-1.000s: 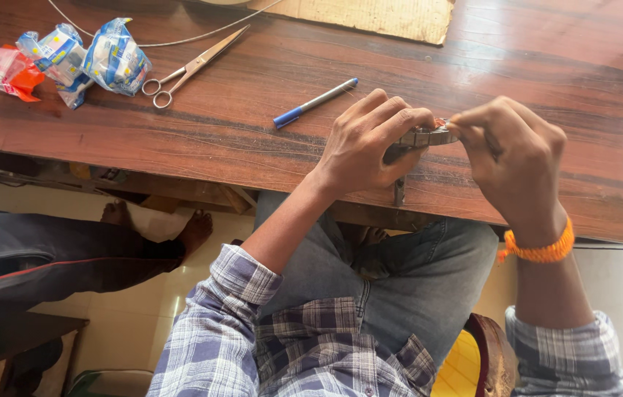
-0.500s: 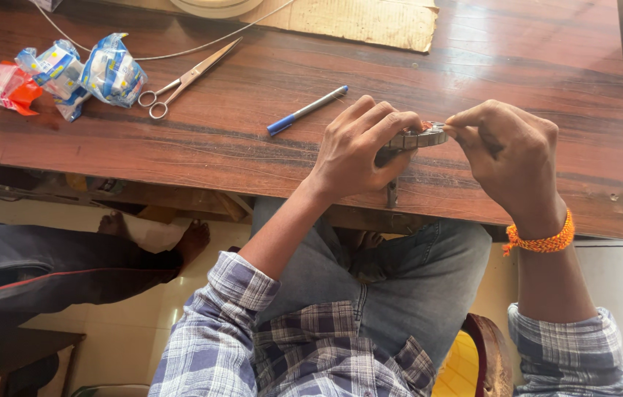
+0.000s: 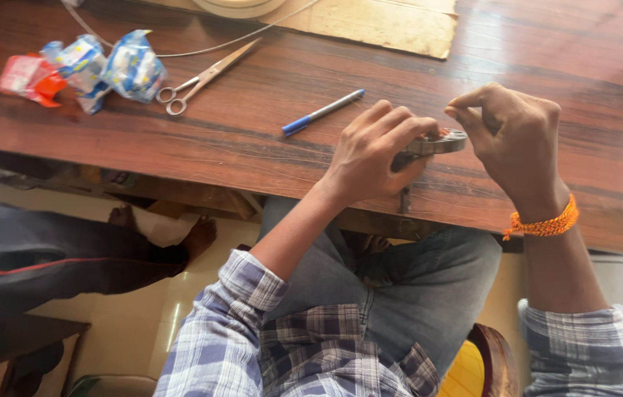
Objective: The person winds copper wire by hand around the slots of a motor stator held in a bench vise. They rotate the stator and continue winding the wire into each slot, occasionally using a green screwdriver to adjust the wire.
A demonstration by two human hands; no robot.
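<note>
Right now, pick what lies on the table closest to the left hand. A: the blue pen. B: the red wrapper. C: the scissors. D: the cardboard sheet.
A: the blue pen lies just up and to the left of the left hand, while the scissors sit farther off along the table.
</note>
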